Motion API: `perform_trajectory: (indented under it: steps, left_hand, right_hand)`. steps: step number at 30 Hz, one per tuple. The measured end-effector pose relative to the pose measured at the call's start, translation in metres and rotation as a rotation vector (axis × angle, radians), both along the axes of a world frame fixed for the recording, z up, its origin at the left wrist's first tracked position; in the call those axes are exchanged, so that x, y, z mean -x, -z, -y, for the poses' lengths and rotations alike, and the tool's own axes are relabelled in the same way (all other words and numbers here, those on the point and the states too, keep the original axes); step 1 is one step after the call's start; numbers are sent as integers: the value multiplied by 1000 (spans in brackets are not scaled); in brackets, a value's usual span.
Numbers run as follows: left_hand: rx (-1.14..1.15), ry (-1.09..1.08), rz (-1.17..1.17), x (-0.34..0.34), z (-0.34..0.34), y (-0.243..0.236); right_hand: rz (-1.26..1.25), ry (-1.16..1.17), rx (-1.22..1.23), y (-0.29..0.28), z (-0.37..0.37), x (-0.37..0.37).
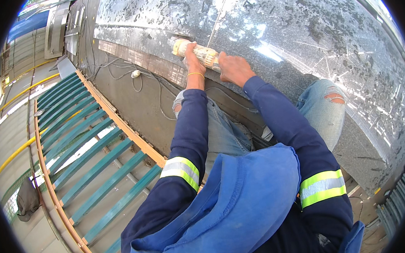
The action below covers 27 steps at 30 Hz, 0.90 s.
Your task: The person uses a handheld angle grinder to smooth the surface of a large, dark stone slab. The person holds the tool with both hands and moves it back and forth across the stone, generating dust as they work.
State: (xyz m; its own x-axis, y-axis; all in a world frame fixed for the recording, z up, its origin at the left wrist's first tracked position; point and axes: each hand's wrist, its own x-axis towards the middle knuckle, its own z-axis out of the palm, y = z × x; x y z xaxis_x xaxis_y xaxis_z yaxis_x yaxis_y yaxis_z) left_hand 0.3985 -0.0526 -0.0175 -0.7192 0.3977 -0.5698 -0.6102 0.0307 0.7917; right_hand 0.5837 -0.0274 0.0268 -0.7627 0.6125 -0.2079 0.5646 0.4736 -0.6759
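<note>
A dusty, pale yellow angle grinder [206, 55] lies slantwise across my front, its head end pointing up and to the left. My left hand [192, 66] is closed round its body near the head, with a thin yellow band on the wrist. At the rear end my right hand [235, 69] grips the handle. The head of the tool is at the near left edge of a large grey speckled stone slab [271, 32], which has dark wet-looking blotches and bright reflections. The grinder's disc is mostly hidden, so I cannot tell whether it touches the slab.
Grey cables [137, 86] with a white connector [136, 74] trail over the dusty floor. To the left stands a wooden frame with green slats [92, 147]. Beyond it run yellow pipes [25, 149], and a dark bag [27, 200] hangs. Ridged green material [399, 202] lies at lower right.
</note>
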Motion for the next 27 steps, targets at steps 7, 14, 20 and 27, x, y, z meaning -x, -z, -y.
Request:
perform_trajectory:
  steps: [7, 14, 20, 27]
  left_hand:
    - [35, -37, -25, -17, 3, -9]
    - [4, -19, -17, 4, -1, 2]
    - [33, -10, -4, -11, -1, -6]
    - [40, -28, -11, -18, 5, -5]
  right_hand:
    - [-1, -6, 30, -5, 2, -12]
    - [42, -9, 11, 1, 0, 6]
    - [38, -18, 25, 1, -1, -5]
    - [71, -26, 33, -9, 0, -14]
